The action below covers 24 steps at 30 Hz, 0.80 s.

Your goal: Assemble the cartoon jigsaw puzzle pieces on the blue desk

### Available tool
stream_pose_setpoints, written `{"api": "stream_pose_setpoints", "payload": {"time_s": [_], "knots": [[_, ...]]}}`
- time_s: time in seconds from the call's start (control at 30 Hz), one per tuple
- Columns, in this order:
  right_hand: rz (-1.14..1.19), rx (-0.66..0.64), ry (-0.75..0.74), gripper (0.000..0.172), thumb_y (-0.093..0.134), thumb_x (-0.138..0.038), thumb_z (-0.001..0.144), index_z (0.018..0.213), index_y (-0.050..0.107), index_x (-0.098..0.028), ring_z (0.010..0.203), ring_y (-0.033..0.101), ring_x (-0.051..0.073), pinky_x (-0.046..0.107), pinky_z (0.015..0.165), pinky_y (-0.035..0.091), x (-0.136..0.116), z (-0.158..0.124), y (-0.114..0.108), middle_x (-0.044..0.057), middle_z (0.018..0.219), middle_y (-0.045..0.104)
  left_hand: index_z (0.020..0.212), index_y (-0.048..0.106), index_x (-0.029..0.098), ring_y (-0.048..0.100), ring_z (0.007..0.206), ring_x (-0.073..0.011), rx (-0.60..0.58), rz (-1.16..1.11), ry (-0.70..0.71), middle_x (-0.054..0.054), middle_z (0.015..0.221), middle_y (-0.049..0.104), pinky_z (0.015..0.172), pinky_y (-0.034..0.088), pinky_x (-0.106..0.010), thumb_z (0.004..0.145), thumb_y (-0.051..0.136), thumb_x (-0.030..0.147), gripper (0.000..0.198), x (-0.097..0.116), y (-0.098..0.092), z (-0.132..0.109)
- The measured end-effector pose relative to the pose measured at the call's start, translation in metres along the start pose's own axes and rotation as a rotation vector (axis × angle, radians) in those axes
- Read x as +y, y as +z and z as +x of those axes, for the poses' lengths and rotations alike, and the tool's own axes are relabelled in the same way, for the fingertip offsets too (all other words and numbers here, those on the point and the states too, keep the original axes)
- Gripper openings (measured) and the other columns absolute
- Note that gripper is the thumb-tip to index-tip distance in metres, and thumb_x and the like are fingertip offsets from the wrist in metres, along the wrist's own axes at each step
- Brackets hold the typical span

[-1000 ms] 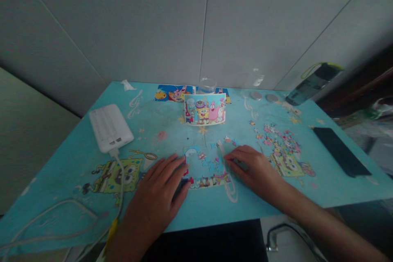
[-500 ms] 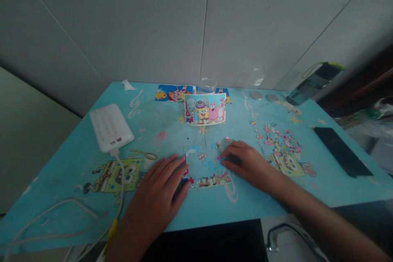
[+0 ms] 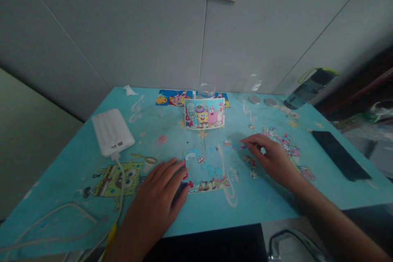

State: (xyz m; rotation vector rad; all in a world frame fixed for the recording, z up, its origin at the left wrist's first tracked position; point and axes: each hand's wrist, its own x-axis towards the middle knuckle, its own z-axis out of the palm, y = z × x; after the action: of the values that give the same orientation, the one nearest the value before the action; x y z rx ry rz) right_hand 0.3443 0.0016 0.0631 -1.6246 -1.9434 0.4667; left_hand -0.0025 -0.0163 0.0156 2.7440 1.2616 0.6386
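Observation:
A partly joined jigsaw puzzle [image 3: 208, 186] lies on the table, its bottom row and left edge linked, with several loose blue pieces inside the outline. My left hand [image 3: 162, 192] rests flat along the puzzle's left side, fingers stretched out and holding nothing. To the right of the puzzle, my right hand [image 3: 268, 153] pinches a small purple puzzle piece [image 3: 243, 146] between thumb and fingertips. Several loose pieces [image 3: 250, 161] lie just beneath this hand. Behind it is a heap of mixed puzzle pieces [image 3: 288, 141], partly covered by the hand.
A picture card [image 3: 204, 114] leans against a clear jar [image 3: 206, 90]. At left are a white power bank [image 3: 113, 131] and its cable [image 3: 123, 188]. A dark phone-like slab [image 3: 340, 155], a water bottle [image 3: 310, 90] and two round lids [image 3: 254, 99] stand or lie at right.
My right hand has moved right, from the puzzle's right side toward the loose pieces, with a purple piece at its fingertips. My left hand stays in place. The view has tilted slightly up.

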Motion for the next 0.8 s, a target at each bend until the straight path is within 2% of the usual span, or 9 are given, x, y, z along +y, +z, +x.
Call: {"api": "stream_pose_setpoints", "payload": {"time_s": [0.13,0.3,0.5,0.63,0.8], "knots": [[-0.001,-0.086,-0.064,0.024,0.050,-0.028,0.100,0.109,0.072,-0.024,0.096,0.067,0.021,0.036,0.084,0.053,0.017,0.013,-0.013,0.007,0.107,0.072,0.126,0.062,0.022,0.053,0.131,-0.0291,0.010,-0.001,-0.002,-0.007,0.138,0.062,0.109,0.047,-0.052,0.095,0.059,0.034,0.033,0.000,-0.001,0.001],[-0.040,-0.244,-0.088,0.026,0.051,-0.029,0.099,0.112,0.073,-0.026,0.095,0.069,0.020,0.035,0.087,0.054,0.015,0.032,-0.016,0.005,0.110,0.074,0.127,0.062,0.023,0.055,0.130,-0.0294,0.010,0.010,0.001,-0.007,0.138,0.062,0.108,0.047,-0.053,0.095,0.060,0.033,0.034,-0.001,0.000,0.000],[-0.048,-0.239,-0.024,0.025,0.055,-0.031,0.097,0.112,0.074,-0.026,0.091,0.070,0.020,0.033,0.082,0.054,0.020,0.037,-0.009,0.003,0.109,0.076,0.130,0.060,0.024,0.054,0.131,-0.0290,0.007,0.012,0.001,-0.006,0.139,0.061,0.108,0.047,-0.053,0.095,0.061,0.034,0.037,-0.003,0.003,-0.002],[0.007,-0.198,0.012,0.024,0.057,-0.034,0.096,0.108,0.076,-0.025,0.085,0.069,0.018,0.031,0.078,0.053,0.025,0.033,-0.010,0.003,0.104,0.077,0.130,0.060,0.025,0.053,0.132,-0.0287,0.011,0.005,0.002,-0.005,0.141,0.060,0.109,0.046,-0.052,0.094,0.062,0.034,0.037,-0.004,0.004,-0.004],[0.060,-0.225,0.060,0.026,0.058,-0.038,0.094,0.106,0.077,-0.025,0.077,0.068,0.017,0.029,0.072,0.053,0.023,0.032,-0.011,0.002,0.095,0.078,0.131,0.060,0.025,0.052,0.133,-0.0284,0.002,0.010,0.006,-0.004,0.142,0.059,0.110,0.045,-0.052,0.093,0.062,0.035,0.039,-0.004,0.004,-0.004]]}}
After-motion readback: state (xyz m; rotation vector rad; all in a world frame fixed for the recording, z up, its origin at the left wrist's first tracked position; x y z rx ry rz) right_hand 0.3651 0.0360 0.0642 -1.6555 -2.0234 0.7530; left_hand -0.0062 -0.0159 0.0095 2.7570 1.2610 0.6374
